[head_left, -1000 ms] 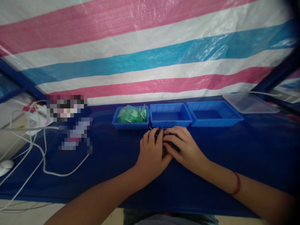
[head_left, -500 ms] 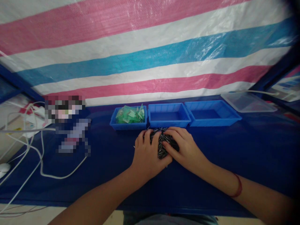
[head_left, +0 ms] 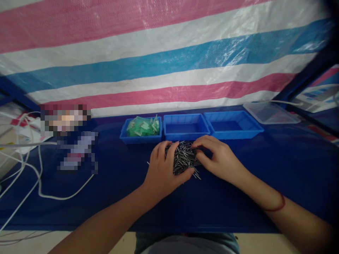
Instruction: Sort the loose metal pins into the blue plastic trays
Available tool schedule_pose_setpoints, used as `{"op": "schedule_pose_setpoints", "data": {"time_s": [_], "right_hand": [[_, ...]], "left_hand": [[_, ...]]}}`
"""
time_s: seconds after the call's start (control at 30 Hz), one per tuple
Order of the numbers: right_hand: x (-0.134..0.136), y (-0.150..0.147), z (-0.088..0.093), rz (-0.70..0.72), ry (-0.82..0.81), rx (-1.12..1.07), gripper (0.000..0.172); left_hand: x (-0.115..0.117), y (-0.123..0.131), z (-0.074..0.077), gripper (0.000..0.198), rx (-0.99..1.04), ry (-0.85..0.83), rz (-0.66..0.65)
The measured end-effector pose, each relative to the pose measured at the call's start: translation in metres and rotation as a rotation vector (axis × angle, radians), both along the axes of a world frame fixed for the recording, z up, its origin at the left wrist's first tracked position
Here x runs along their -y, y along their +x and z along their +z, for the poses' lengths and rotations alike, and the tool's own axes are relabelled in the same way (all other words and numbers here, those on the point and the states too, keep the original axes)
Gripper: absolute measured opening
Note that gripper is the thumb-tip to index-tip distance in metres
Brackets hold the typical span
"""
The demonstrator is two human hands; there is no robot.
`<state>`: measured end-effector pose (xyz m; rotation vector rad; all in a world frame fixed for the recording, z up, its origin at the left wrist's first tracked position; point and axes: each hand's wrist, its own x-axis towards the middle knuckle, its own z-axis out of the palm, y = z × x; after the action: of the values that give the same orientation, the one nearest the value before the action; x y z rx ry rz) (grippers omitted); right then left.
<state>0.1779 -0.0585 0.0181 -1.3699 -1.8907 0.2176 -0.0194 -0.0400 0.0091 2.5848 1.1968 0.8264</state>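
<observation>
A heap of thin grey metal pins (head_left: 184, 158) lies on the blue table (head_left: 238, 197) just in front of three blue bins. My left hand (head_left: 161, 170) cups the heap's left side, fingers curled against the pins and thumb under its near edge. My right hand (head_left: 221, 158) rests on the heap's right side, its fingertips pinched together at the top of the pile. The left bin (head_left: 140, 129) holds small green packets. The middle bin (head_left: 185, 127) and the right bin (head_left: 233, 124) show only bare blue floors.
A clear plastic lid (head_left: 270, 113) lies at the back right. White cables (head_left: 39, 176) loop over the table's left part beside blurred items. A pink, white and blue striped tarp (head_left: 169, 53) hangs behind the bins. The table's near edge runs just above my lap.
My hands have drawn apart, uncovering the pin heap that they were pressing together. The right hand moved to the right. The view has shifted slightly left and down.
</observation>
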Motion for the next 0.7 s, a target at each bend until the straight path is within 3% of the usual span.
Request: {"op": "schedule_pose_setpoints", "data": {"time_s": [0.2, 0.3, 0.4, 0.7], "right_hand": [[0.002, -0.003, 0.002, 0.169, -0.007, 0.157, 0.008], [0.003, -0.007, -0.004, 0.215, -0.009, 0.188, 0.015], [0.002, -0.011, -0.009, 0.230, -0.014, 0.193, 0.019], [-0.007, -0.022, -0.004, 0.219, -0.071, 0.129, 0.009]], "left_hand": [[-0.003, -0.001, 0.006, 0.069, 0.093, -0.031, -0.127], [-0.003, -0.002, 0.009, 0.071, 0.124, -0.042, -0.179], [-0.001, -0.001, 0.010, 0.068, 0.143, -0.059, -0.195], [-0.005, -0.001, 0.013, 0.057, 0.194, -0.031, -0.180]]}}
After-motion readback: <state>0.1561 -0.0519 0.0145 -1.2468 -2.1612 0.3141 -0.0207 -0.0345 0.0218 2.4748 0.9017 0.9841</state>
